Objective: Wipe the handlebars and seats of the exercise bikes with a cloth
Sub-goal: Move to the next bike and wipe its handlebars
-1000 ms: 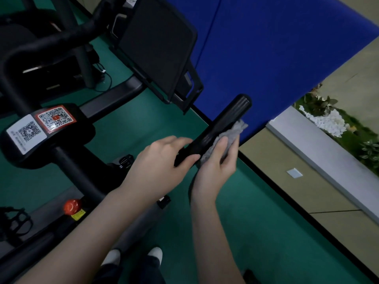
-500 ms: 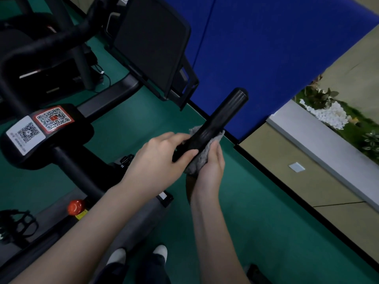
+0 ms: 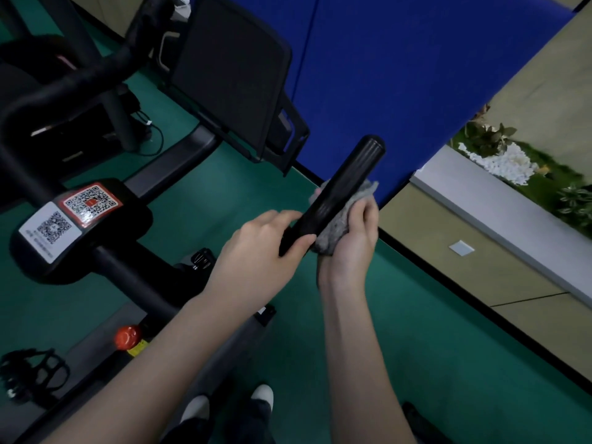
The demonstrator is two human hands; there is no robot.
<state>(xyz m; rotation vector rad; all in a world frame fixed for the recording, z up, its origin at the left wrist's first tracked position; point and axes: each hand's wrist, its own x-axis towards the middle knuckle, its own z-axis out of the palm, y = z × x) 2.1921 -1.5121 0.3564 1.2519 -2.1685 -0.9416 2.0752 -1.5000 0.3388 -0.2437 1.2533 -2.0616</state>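
Two hands: right (image 3: 350,238) presses fuzzy grey cloth (image 3: 336,224) against matte cylindrical grip (image 3: 339,190).

The right hand (image 3: 347,241) slides the grey cloth (image 3: 339,219) back up the black handlebar (image 3: 336,193), away from the gripping left hand (image 3: 256,251).

The handlebar (image 3: 339,190) grip looks like matt black rubber or foam, faintly ribbed toward its 1 o'clock end. The cloth (image 3: 336,222) pressed against it is grey, fuzzy and crumpled. At 9 o'clock, 2 glossy paper stickers (image 3: 69,216) sit on smooth black plastic. The floor (image 3: 416,363) is matt green.
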